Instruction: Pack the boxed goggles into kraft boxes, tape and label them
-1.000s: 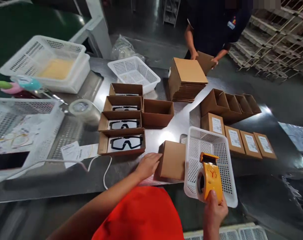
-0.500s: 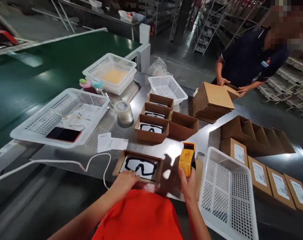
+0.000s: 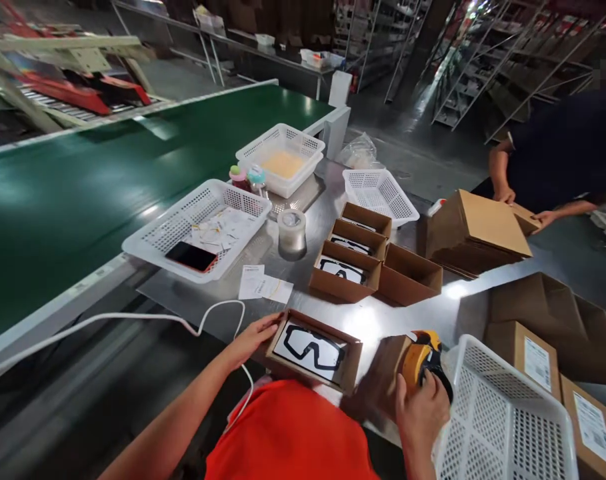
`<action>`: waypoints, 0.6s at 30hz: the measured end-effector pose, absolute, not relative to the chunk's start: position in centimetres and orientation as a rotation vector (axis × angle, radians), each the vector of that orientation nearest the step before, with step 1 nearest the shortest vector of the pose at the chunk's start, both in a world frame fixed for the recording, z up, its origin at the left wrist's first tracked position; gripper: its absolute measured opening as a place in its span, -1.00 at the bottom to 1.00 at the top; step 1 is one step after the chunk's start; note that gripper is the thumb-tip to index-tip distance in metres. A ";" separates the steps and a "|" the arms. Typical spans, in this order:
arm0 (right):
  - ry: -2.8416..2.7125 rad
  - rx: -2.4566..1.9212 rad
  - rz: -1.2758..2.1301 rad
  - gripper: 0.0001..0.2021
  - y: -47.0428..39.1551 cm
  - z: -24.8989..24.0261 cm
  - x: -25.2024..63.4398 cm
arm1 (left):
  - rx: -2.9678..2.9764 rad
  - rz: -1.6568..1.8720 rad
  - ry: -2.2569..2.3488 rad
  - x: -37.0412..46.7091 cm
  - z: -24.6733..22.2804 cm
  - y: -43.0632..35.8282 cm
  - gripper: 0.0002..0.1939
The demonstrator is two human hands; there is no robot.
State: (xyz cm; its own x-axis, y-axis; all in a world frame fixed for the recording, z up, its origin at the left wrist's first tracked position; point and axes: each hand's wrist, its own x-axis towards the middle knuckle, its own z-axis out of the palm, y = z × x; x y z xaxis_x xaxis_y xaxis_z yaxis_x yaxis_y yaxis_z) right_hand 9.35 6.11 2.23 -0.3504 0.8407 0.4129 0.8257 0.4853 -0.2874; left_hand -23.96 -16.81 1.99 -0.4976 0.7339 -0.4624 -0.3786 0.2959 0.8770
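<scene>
An open cardboard box [image 3: 357, 363] lies just in front of my body, with a white card printed with black goggles [image 3: 313, 350] inside it. My left hand [image 3: 255, 340] grips the box's left wall, fingers at its upper left corner; the thumb is hard to see. To the right, my right hand [image 3: 425, 407] is closed around a yellow and black tape dispenser [image 3: 415, 360]. The dispenser is held low above the table's right part, beside the white basket. Behind the box, several open cartons [image 3: 345, 290] stand together; some hold similar goggle-printed cards.
A white basket [image 3: 507, 400] stands at my right, past which are labelled cartons [image 3: 537, 360]. Flat cardboard [image 3: 493, 220] is stacked near a co-worker's hands [image 3: 505, 193]. Tape rolls [image 3: 291, 233], papers [image 3: 267, 287], a phone basket [image 3: 147, 247] and a white cable [image 3: 183, 323] lie left.
My left hand has moved from the box's front edge to its left wall. My right hand has turned the tape dispenser and carried it lower. The view has swung left.
</scene>
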 end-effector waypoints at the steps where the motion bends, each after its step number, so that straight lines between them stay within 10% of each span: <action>1: -2.220 -1.304 0.277 -0.38 5.6 2.4 8.3 | 0.296 1.436 1.459 -23.8 1.9 -16.9 -0.22; 8: -1.706 -0.992 2.071 -0.30 3.5 -0.8 2.2 | 0.595 1.325 1.362 -24.1 -0.7 -15.7 0.04; 18: -1.972 -1.088 1.546 -0.19 2.1 -3.0 -0.8 | 0.743 1.055 1.947 -22.6 -2.1 -12.3 0.21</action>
State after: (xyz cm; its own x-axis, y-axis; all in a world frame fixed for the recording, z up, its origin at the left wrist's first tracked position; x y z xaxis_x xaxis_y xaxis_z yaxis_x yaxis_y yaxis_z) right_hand -0.78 2.14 -2.96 -0.6130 0.7768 -0.1444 0.3255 0.0818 -0.9420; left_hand -22.56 -12.26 -2.14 -0.5214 0.7744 -0.3585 0.1227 0.4838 0.8665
